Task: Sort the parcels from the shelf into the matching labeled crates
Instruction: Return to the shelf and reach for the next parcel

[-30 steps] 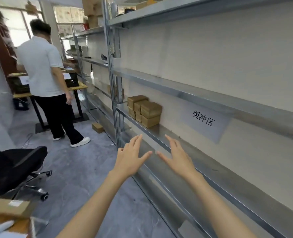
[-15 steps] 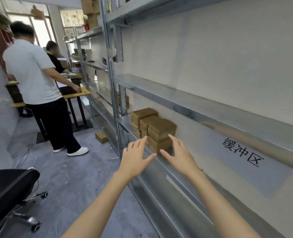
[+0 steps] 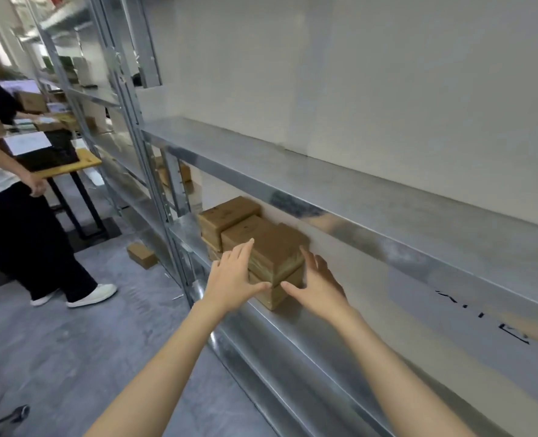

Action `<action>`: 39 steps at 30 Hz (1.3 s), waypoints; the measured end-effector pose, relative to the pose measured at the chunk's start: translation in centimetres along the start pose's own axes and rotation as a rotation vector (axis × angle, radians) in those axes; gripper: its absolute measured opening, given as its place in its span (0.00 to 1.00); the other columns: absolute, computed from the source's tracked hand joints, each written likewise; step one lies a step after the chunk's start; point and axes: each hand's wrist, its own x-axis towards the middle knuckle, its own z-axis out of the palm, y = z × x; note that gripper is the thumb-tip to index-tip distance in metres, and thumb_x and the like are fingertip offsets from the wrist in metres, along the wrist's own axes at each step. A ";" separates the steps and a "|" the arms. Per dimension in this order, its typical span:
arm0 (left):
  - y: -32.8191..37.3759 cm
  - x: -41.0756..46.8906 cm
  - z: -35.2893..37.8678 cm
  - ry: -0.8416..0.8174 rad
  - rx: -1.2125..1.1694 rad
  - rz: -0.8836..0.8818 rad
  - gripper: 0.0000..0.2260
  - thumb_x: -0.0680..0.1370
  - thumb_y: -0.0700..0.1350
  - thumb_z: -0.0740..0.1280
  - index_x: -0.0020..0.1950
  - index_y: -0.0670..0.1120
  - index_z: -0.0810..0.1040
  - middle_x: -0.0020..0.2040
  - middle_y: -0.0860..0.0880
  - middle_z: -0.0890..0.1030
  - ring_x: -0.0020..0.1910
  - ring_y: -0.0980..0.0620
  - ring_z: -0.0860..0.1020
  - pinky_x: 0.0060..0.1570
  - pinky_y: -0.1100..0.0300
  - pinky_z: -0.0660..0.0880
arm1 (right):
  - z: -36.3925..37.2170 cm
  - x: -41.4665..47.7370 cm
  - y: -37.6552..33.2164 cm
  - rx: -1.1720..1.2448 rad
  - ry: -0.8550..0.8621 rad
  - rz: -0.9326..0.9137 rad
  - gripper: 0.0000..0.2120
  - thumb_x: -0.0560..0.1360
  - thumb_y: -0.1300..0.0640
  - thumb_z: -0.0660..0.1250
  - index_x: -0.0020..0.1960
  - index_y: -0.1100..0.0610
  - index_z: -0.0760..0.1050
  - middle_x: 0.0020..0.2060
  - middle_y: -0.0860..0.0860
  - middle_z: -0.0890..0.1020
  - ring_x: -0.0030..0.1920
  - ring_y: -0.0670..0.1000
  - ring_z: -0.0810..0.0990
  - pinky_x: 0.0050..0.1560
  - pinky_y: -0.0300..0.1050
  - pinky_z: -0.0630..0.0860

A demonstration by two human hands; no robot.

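Bracketing nearest top parcel (image 3: pixel 275 249) in brown stack on metal shelf (image 3: pixel 292 329): left hand (image 3: pixel 233 279) flat along its left face, right hand (image 3: pixel 319 287) at its right face, thumbs converging on front corner. Fingers of both straight and spread, nothing clasped; firm contact unclear. Palms opposed, likely to squeeze from both sides and lift clear of parcel beneath (image 3: pixel 277 298). Labeled crates out of view.

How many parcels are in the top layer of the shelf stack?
3: farthest parcel, middle parcel, and nearest parcel between left hand and right hand; lower ones partly hidden.
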 end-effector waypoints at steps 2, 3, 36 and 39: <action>-1.5 3.0 0.6 -0.021 0.023 0.024 0.46 0.71 0.66 0.69 0.80 0.49 0.51 0.77 0.51 0.60 0.73 0.47 0.61 0.68 0.48 0.62 | 1.1 2.2 -0.1 0.007 -0.009 0.035 0.46 0.75 0.37 0.66 0.80 0.44 0.40 0.78 0.54 0.53 0.76 0.56 0.62 0.67 0.51 0.68; -2.3 4.4 0.9 -0.037 0.039 0.034 0.46 0.71 0.66 0.69 0.80 0.48 0.52 0.77 0.50 0.61 0.73 0.46 0.61 0.68 0.49 0.62 | 1.7 3.3 -0.2 0.010 -0.014 0.062 0.47 0.75 0.36 0.67 0.80 0.44 0.40 0.79 0.54 0.53 0.75 0.56 0.62 0.67 0.52 0.68; -4.7 15.9 6.0 -0.465 -0.374 0.500 0.50 0.61 0.59 0.79 0.74 0.53 0.54 0.67 0.52 0.71 0.63 0.51 0.73 0.61 0.53 0.74 | 4.7 7.0 1.4 0.421 0.062 0.284 0.63 0.56 0.34 0.73 0.79 0.41 0.39 0.72 0.51 0.64 0.69 0.51 0.70 0.66 0.43 0.71; -1.8 15.4 6.3 -0.588 -0.464 0.531 0.45 0.59 0.62 0.80 0.69 0.55 0.61 0.62 0.58 0.75 0.61 0.58 0.75 0.62 0.55 0.74 | 3.2 4.2 2.6 0.421 0.097 0.330 0.61 0.58 0.34 0.75 0.78 0.38 0.38 0.72 0.52 0.66 0.68 0.50 0.71 0.67 0.43 0.71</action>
